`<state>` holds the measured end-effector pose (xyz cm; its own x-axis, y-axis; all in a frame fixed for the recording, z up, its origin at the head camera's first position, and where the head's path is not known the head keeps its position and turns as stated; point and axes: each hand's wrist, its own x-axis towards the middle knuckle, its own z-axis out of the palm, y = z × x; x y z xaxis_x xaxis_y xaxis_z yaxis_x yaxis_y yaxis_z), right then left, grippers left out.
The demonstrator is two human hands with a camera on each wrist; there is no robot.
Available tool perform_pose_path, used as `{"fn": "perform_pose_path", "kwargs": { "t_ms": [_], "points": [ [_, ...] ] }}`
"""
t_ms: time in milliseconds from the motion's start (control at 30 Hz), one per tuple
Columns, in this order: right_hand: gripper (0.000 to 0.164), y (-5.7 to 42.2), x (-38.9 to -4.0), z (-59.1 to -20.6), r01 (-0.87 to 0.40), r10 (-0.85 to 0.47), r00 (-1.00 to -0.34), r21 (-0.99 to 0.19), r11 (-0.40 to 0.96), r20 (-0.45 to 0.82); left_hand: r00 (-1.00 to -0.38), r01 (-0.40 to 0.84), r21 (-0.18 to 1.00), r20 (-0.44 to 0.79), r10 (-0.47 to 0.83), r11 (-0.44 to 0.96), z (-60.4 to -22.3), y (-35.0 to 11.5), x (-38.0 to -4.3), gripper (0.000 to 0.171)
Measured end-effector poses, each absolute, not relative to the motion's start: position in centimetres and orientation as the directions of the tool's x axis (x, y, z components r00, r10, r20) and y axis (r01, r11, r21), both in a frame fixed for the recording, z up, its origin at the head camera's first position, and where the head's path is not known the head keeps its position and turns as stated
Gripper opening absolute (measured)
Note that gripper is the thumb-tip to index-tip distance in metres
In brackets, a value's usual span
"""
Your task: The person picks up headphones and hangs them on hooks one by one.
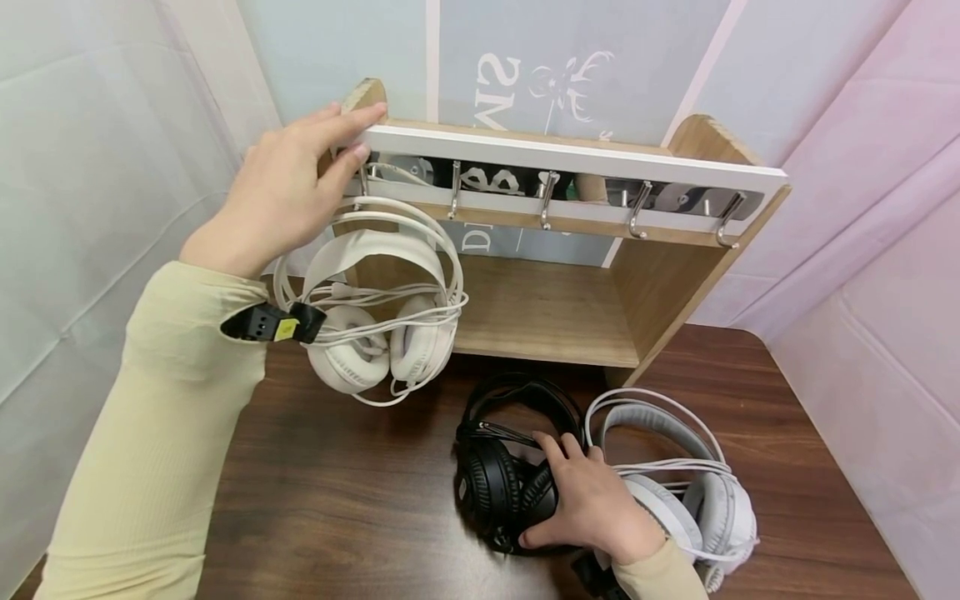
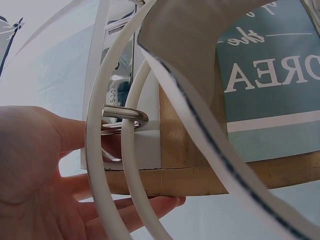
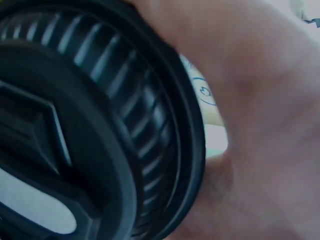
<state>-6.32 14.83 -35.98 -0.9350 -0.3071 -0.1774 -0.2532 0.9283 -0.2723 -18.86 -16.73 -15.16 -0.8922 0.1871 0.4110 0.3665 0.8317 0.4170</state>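
Note:
My left hand [image 1: 281,179] grips the upper left end of a wooden hook rack [image 1: 570,152], thumb on its white front rail and fingers over the top. White headphones [image 1: 348,367] with their cable wound round them hang just below that hand, from the leftmost hook. The left wrist view shows their thin headband wire [image 2: 129,155] resting in the metal hook [image 2: 125,114]. Down on the table, my right hand [image 1: 588,500] holds black headphones [image 1: 483,483] by the ear cups, thumb and fingers spread round them. A ribbed black ear cup [image 3: 150,115] fills much of the right wrist view.
White headphones with grey pads [image 1: 731,508] lie right of the black pair, partly behind my right forearm. Several more hooks [image 1: 547,200] line the rail. Beneath it are a wooden shelf [image 1: 551,312] and side panel [image 1: 667,267], standing on the dark table [image 1: 322,500].

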Motion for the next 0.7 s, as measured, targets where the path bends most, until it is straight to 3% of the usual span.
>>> {"fn": "perform_pose_path", "kwargs": {
  "t_ms": [433, 700],
  "points": [
    [0.109, 14.7, -6.2, -36.8, -0.262, -0.303, -0.945, -0.266, 0.928, -0.127, -0.890, 0.370, 0.416, 0.414, 0.189, 0.831, -15.1, -16.6, -18.8, 0.043],
    [0.103, 14.1, -5.1, -37.5, -0.217, -0.235, -0.971, -0.274, 0.937, -0.036, -0.898, 0.358, 0.426, 0.400, 0.182, 0.831, -15.2, -16.7, -18.8, 0.043]
  ]
}}
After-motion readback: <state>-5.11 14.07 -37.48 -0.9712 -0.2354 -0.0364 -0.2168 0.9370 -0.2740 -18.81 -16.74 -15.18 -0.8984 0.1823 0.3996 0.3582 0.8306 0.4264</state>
